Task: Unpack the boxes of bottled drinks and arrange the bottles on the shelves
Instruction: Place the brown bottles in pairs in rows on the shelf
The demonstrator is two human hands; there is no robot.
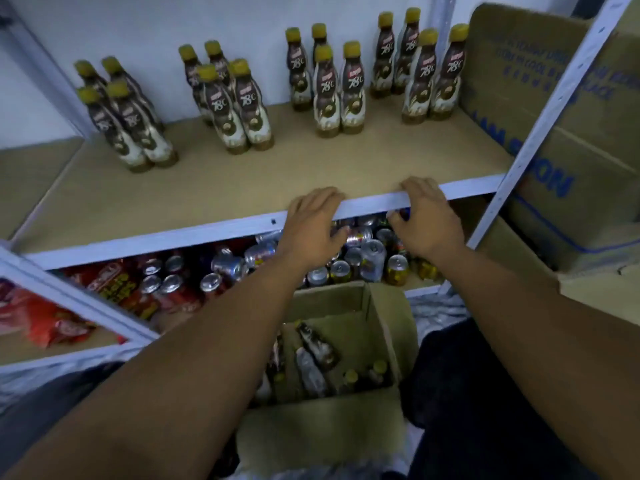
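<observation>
head | left hand (311,225) and right hand (431,216) each grip the white front rail (194,235) of the tan shelf (249,174) | bottles (327,98) stand in four clusters near the white wall (242,19) | more lie in the open box (325,431) below | cans (372,259) crowd the lower shelf

We count sixteen yellow-capped bottles (327,95) in brown-and-white "78°C" sleeves, standing upright on the tan shelf (277,174). They form four tight clusters of four along its back half. Below it, the open cardboard box (322,420) holds spare bottles (317,344), some lying tilted and a few upright.
</observation>
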